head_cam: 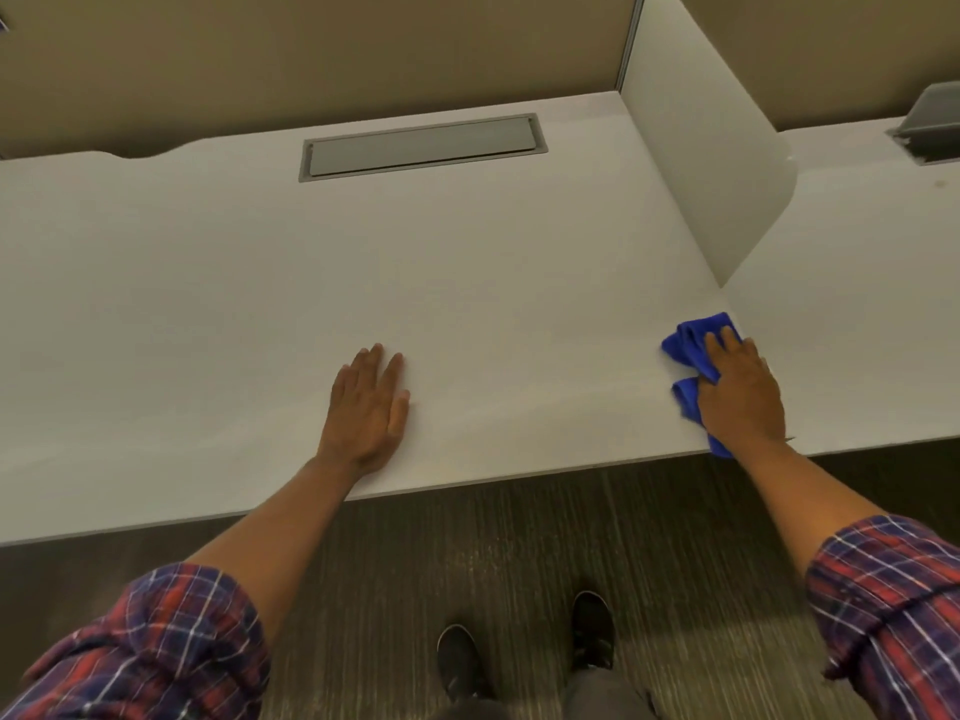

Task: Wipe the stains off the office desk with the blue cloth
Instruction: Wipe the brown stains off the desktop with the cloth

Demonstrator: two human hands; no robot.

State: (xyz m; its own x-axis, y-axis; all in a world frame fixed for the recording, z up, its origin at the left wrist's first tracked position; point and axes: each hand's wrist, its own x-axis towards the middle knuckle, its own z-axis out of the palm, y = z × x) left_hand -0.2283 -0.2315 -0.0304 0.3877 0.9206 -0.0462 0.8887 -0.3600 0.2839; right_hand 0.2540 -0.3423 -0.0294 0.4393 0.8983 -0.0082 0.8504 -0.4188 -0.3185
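Scene: a person stands at a white office desk (pixel 208 314), head cam looking down over both forearms, plaid sleeves (pixel 156 646) rolled up.
Right hand (pixel 740 387): palm down on the blue cloth (pixel 688 340), fingers spread and pressing it flat rather than pinching it.
Cloth: bunched, at the desk's near right corner, just short of the foot of the white divider panel (pixel 701 163); its long axis runs front-to-back, one end spilling over the front edge below the wrist.
Left hand (pixel 371 402): flat on bare desktop, fingers extended w/ nothing under them, well apart from the cloth (a brace, by the look of it).
Key relation: cloth sits under and ahead of the right fingers; unwiped-looking surface lies to the left, toward the other hand. Right hand is the one on the job; next stroke prob. sweeps leftward or back along the divider.
Stains: none made out on this desk; faint specks show only on the neighbouring desk at far right.
Hidden: most of the cloth under the palm; right thumb not visible.
Other: grey cable hatch (pixel 421 148) at rear centre, lid down; shoes (pixel 524 646) on carpet below.
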